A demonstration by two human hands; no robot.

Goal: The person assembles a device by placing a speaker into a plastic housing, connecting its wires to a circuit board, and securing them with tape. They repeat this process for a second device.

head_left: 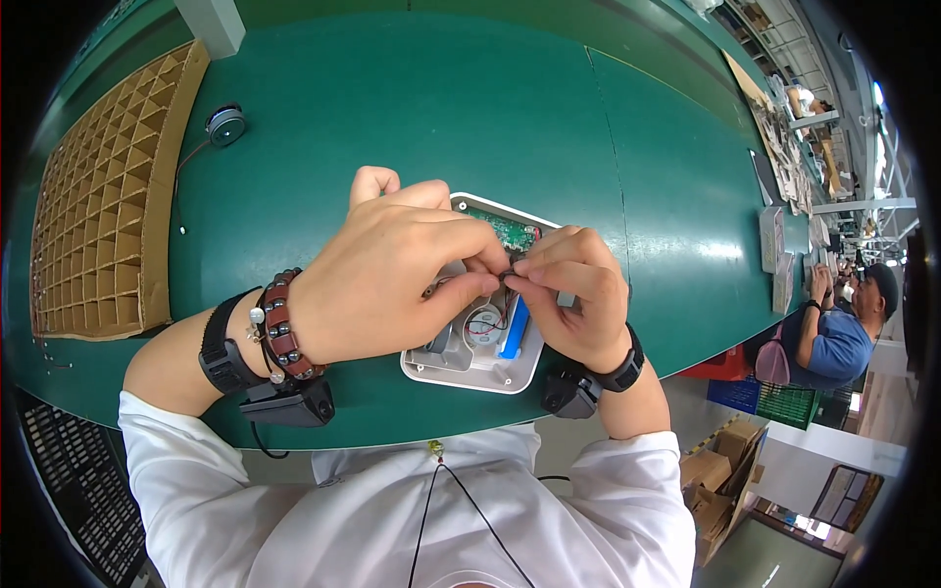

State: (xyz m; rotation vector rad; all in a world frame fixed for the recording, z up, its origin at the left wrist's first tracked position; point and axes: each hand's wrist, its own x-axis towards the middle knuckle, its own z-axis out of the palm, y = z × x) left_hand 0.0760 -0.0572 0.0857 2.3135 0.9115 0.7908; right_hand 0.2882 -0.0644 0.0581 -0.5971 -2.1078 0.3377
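A white plastic housing (pixel 471 382) lies open in front of me on the green table. Inside it are a green circuit board (pixel 510 232) at the far end, a blue battery (pixel 514 333) on the right and a round white part (pixel 483 326) with thin red wires near the middle. My left hand (pixel 397 260) reaches across the housing, thumb and forefinger pinched together. Meeting it from the right, my right hand (pixel 578 289) pinches at the same spot over the housing. Between the fingertips shows a small dark piece (pixel 507 277), too covered to name. My left hand hides the housing's left side.
A cardboard divider box (pixel 108 206) with many cells stands at the left. Beside it lies a round dark part (pixel 225 125) with a cable and small plug. At the right, a person (pixel 833 328) sits by stacked parts (pixel 774 245); crates and cardboard boxes (pixel 720 470) stand below.
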